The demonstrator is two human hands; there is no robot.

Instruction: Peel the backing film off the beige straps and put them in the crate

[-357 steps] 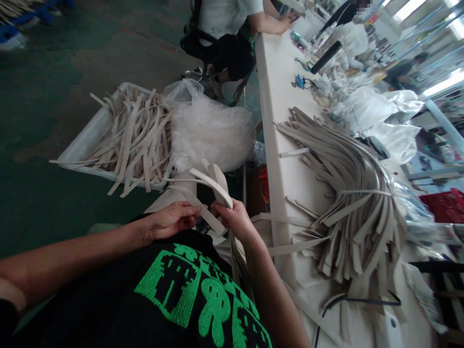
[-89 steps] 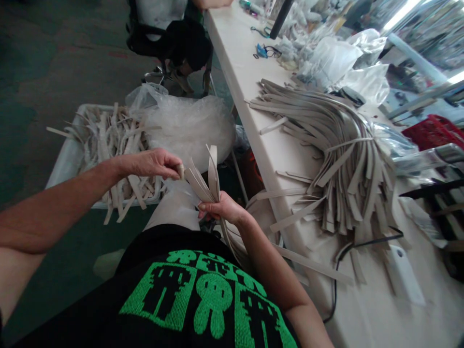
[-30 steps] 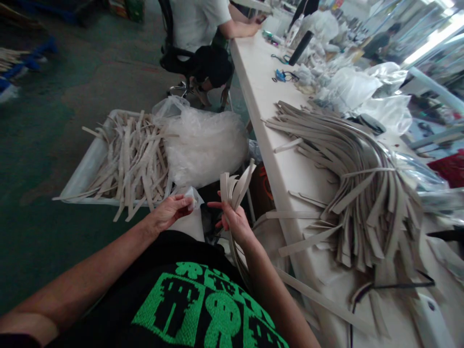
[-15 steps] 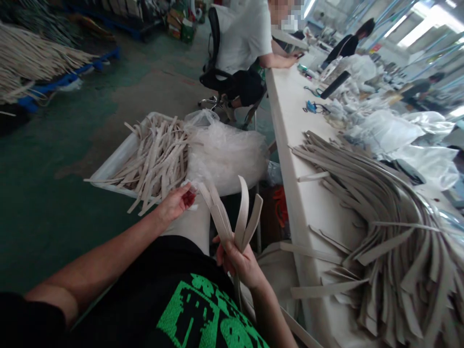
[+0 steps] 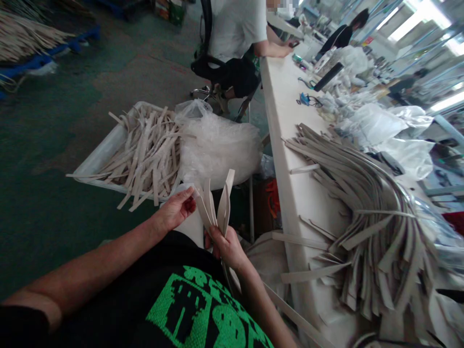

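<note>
My right hand point(image 5: 228, 246) is closed around several flat beige strips point(image 5: 212, 212), whose upper ends fan out above the thumb. Their lower parts hang down past the hand in front of the black shirt. To the left, my left hand point(image 5: 177, 208) pinches a small, thin whitish piece point(image 5: 189, 189) by the tip of the leftmost strip. Whether that piece is attached to the strip, I cannot tell. Beyond my left hand, a white tray point(image 5: 99, 151) holds many loose beige strips point(image 5: 148, 150), some poking over its rim.
A clear plastic bag point(image 5: 221, 150) bulges beside the tray. On the white table point(image 5: 277, 104) at right lies a large tied bundle of strips point(image 5: 384, 203), with more plastic bags point(image 5: 373, 123) behind. A person point(image 5: 235, 29) sits on a black chair ahead. A blue pallet point(image 5: 78, 41) stands far left.
The strips in my right hand have drawn closer together, and their ends lean nearer my left hand. My left hand keeps its pinch. The whole view has shifted slightly.
</note>
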